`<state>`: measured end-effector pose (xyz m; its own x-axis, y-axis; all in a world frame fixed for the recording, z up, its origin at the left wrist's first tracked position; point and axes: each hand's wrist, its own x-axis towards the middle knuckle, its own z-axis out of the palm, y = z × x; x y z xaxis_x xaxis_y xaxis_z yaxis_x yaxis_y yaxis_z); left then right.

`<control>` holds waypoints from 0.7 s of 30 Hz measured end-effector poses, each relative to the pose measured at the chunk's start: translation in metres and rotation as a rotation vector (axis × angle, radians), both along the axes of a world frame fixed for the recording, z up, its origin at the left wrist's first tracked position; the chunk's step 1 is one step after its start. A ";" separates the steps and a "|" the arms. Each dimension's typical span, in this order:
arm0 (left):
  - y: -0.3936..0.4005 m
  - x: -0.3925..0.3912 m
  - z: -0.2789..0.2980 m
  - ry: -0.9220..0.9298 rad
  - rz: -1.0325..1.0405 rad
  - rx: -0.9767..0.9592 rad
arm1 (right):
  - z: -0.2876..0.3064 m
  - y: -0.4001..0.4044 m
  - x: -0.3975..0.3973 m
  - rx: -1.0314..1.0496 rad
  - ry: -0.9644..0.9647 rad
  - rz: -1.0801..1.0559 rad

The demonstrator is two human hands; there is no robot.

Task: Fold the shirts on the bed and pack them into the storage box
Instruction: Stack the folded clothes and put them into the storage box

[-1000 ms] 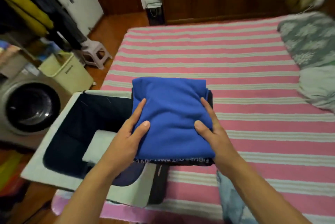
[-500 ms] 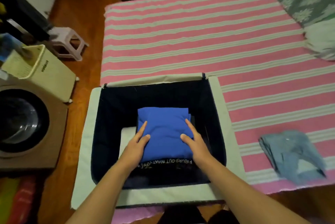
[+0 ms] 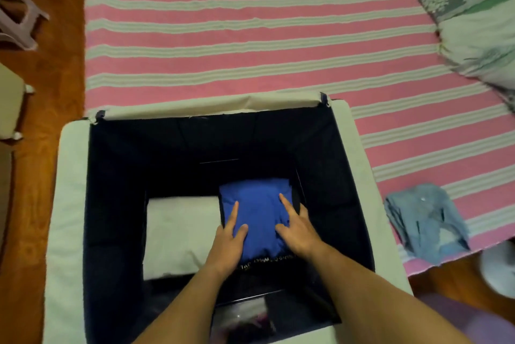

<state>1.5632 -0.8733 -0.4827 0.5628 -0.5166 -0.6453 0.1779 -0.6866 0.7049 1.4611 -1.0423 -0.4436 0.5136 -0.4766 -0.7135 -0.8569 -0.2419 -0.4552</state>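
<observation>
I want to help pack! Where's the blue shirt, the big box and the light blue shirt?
blue shirt [image 3: 257,204]: head view, top fold.
storage box [image 3: 352,148]: head view, right rim.
light blue shirt [image 3: 426,221]: head view, middle.

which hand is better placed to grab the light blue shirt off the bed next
Right, most likely. The light blue shirt lies on the bed just outside the storage box, on the side of the right hand. The left hand would have to cross over.
</observation>
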 end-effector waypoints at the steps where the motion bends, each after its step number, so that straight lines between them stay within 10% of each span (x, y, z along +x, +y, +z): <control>1: -0.001 -0.004 -0.003 -0.007 -0.058 0.023 | -0.010 0.003 -0.003 0.008 0.054 0.034; 7: -0.007 -0.012 -0.003 -0.139 -0.308 0.222 | -0.019 -0.001 -0.007 -0.004 0.210 0.195; 11: -0.020 -0.018 0.042 -0.570 -0.449 0.515 | 0.002 0.000 -0.003 -0.030 0.327 0.202; 21: -0.028 0.001 -0.018 -0.750 -0.655 0.314 | -0.011 0.022 0.009 -0.344 0.227 0.442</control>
<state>1.5640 -0.9009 -0.5003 0.5449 -0.7344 -0.4046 -0.7048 -0.6625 0.2535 1.4701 -1.0205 -0.4545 0.5686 -0.4753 -0.6714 -0.7082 -0.6981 -0.1055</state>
